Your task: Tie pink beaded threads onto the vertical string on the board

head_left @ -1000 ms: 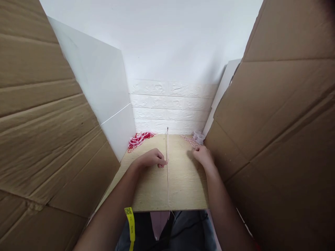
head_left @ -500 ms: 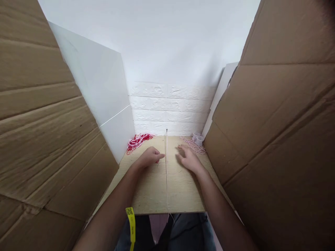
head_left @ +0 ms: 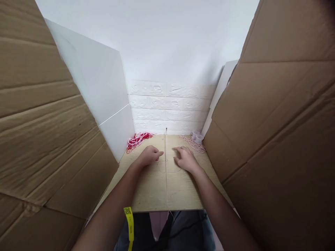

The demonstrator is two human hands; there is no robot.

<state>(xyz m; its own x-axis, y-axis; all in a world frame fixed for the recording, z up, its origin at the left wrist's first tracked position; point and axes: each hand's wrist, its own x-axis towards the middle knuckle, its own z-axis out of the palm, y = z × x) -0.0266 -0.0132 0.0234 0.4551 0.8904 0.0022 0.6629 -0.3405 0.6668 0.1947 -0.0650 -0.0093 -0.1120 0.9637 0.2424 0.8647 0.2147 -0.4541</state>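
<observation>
A pale pink cord point(head_left: 166, 181) runs straight from a small dark peg point(head_left: 166, 129) at the back of the board, past its front edge. The section between my hands looks thicker and knotted. Just left of it, my left hand point(head_left: 150, 156) is closed, thumb and forefinger toward the cord, on a thin thread. That thread point(head_left: 172, 172) bows across the cord toward my right hand; where it ends there I cannot make out. Right of the cord my right hand point(head_left: 185, 159) hovers low, forefinger stretched out and apart from the thumb.
Red and white yarn point(head_left: 140, 141) lies at the board's back left. Pink cord point(head_left: 195, 143) and small clear cups point(head_left: 198, 138) sit back right. Tall cardboard panels point(head_left: 52, 139) point(head_left: 274, 122) flank the wooden board point(head_left: 149, 198); a white brick-patterned wall point(head_left: 180, 104) stands behind.
My right hand has moved a little left toward the cord, and its fingers have drawn in. The thread now shows as a wider loop across the cord. My left hand has barely moved.
</observation>
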